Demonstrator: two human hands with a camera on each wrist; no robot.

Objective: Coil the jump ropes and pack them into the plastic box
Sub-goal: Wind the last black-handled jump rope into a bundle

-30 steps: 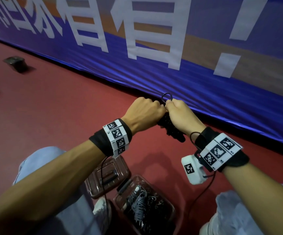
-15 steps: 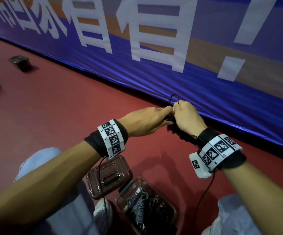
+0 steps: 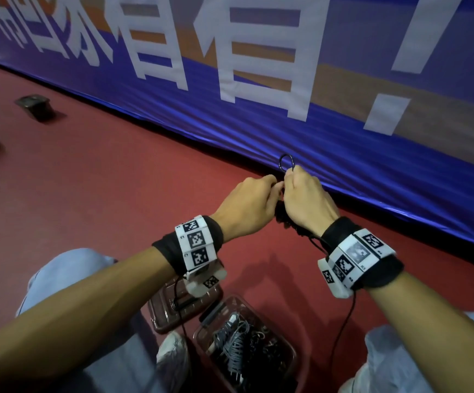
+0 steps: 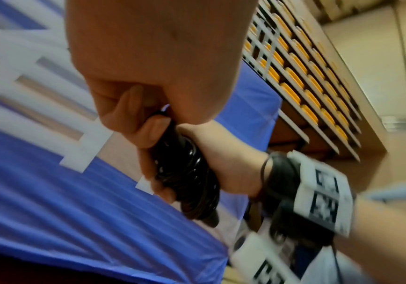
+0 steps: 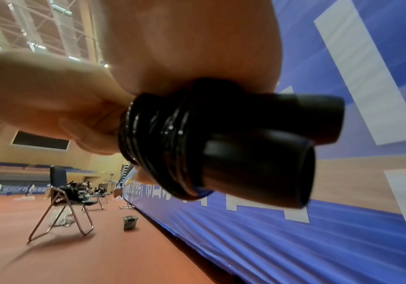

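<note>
Both hands meet in front of the body, above the red floor (image 3: pixel 94 177), each closed on the same black jump rope (image 5: pixel 172 146). Right hand (image 3: pixel 305 205) wraps its fingers around the bundle: two black handles side by side with the cord wound in tight turns around them. Left hand (image 3: pixel 247 205) curls its fingertips in at the top end of the bundle, pinching what looks like the cord's last stretch; exact contact is hidden between the two hands. A small loop of cord (image 3: pixel 286 163) stands up above the knuckles.

Handling, judged: bundle is light. Handles are rigid, smooth tubes and give the firm hold. Cord is thin, glossy, springy, probably slick; the turns will likely loosen if the squeeze is relaxed before the free end is tucked. Best hold is around the wound middle, pressing turns against the handles, not on the bare handle ends, which stick out past the winding in the right wrist view. Not fragile; a firm squeeze should do no harm.

Plastic box (image 3: pixel 296 361) sits on the floor below the hands, between the knees, open, clear with a brownish tint, already holding other coiled ropes (image 3: pixel 238 344) in grey and black. Its lid (image 3: pixel 162 304) lies just beside it to the left. Room left inside cannot be judged well. Blue banner (image 3: pixel 371 171) hangs behind the hands; a small dark object (image 3: pixel 33 104) lies far off on the floor.
</note>
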